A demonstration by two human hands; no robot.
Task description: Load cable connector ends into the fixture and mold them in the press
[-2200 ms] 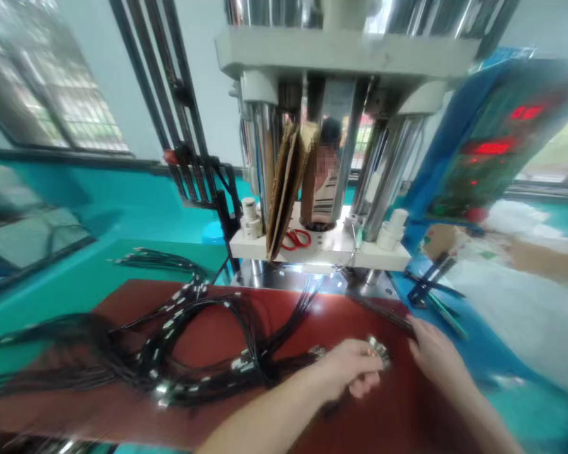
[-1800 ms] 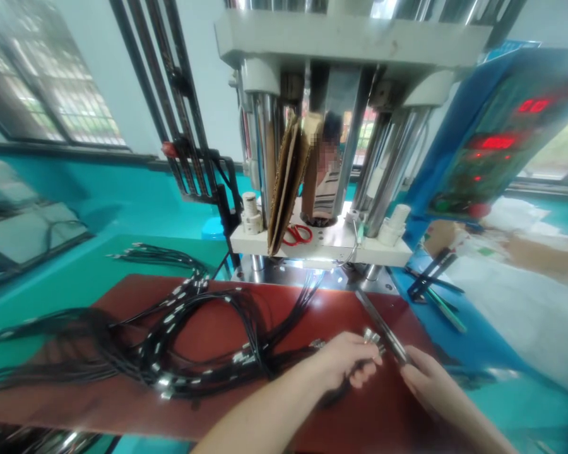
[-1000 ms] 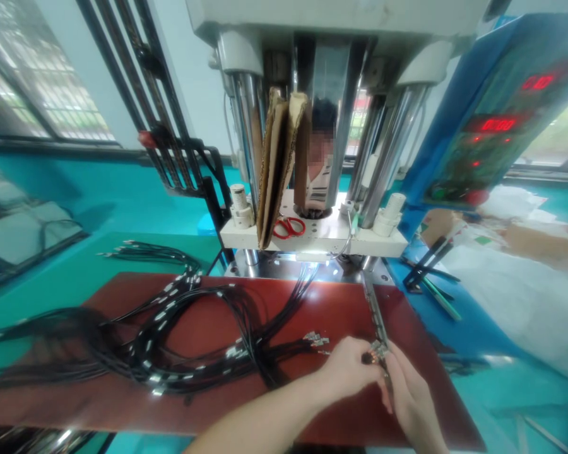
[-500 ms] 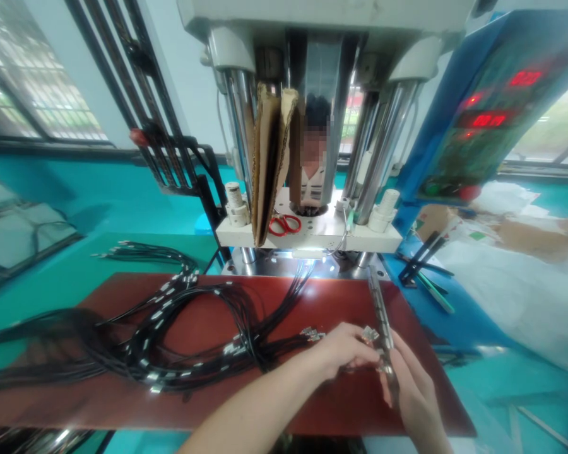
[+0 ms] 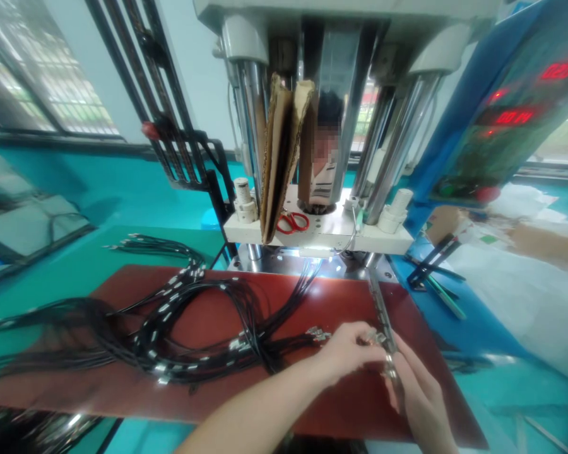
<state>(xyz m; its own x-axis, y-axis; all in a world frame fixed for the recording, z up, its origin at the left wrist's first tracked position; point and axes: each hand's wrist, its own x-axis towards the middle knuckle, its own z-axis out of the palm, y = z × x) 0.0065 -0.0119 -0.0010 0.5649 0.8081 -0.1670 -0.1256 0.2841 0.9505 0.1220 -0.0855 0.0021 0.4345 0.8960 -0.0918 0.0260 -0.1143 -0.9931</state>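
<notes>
My right hand (image 5: 419, 388) grips a long, narrow slotted metal bar (image 5: 381, 309), tilted over the right part of a red-brown board (image 5: 341, 302). Closed in a pinch, my left hand (image 5: 350, 353) holds small metal connectors (image 5: 376, 337) against the bar's near side. Its fingertips are close to the bar, and the fingers partly hide the connectors. Left of my hands lies a coiled bundle of black cables (image 5: 194, 366) with white tags. Several metal cable ends (image 5: 317, 334) lie just beside my left wrist.
A press (image 5: 274, 233) with steel columns stands behind the board, cables running under its lit plate. Folded cardboard (image 5: 277, 164) and red-handled scissors (image 5: 293, 222) rest on it. At right are a control box (image 5: 506, 120), cutting tools (image 5: 438, 277) and plastic bags (image 5: 515, 284).
The whole view has shifted slightly, so the scene sits further right. My left hand has brought the connectors closer to the bar. My right hand keeps its grip.
</notes>
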